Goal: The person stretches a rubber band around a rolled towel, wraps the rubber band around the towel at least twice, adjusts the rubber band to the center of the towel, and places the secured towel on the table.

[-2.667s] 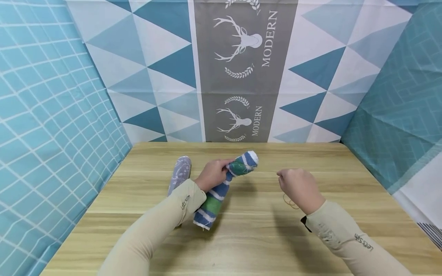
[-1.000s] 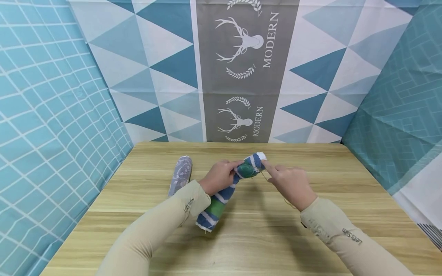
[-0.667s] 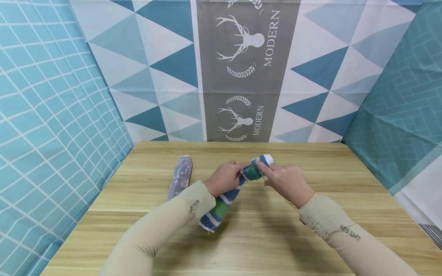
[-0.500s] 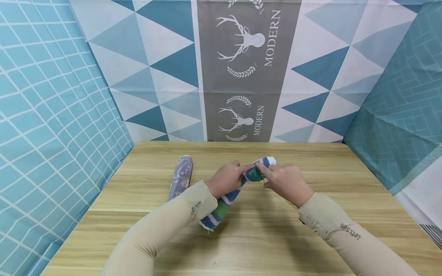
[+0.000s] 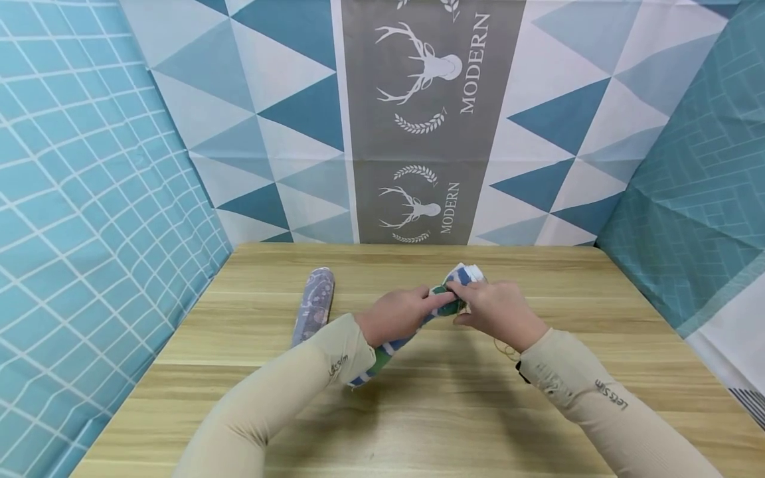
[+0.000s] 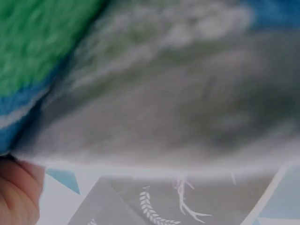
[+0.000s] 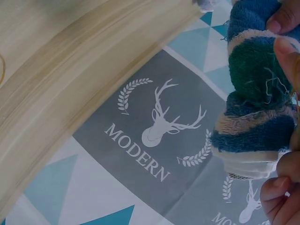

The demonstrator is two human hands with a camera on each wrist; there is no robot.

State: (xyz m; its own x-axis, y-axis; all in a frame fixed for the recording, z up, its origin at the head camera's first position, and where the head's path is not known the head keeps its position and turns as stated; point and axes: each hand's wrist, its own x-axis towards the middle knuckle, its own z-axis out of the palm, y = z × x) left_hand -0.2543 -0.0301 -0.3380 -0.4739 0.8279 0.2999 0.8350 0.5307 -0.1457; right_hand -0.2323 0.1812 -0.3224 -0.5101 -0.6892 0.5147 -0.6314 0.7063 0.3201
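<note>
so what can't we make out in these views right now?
Blue, green and white striped cloth roll: middle hidden by the left hand, head view.
Grey-purple patterned roll: near end hidden by the beige left sleeve, head view.
Right hand: cut off by the frame's right edge, right wrist view.
Thin yellowish loops: too thin to count, head view.
Pale close-up surface: too blurred to identify, left wrist view.
</note>
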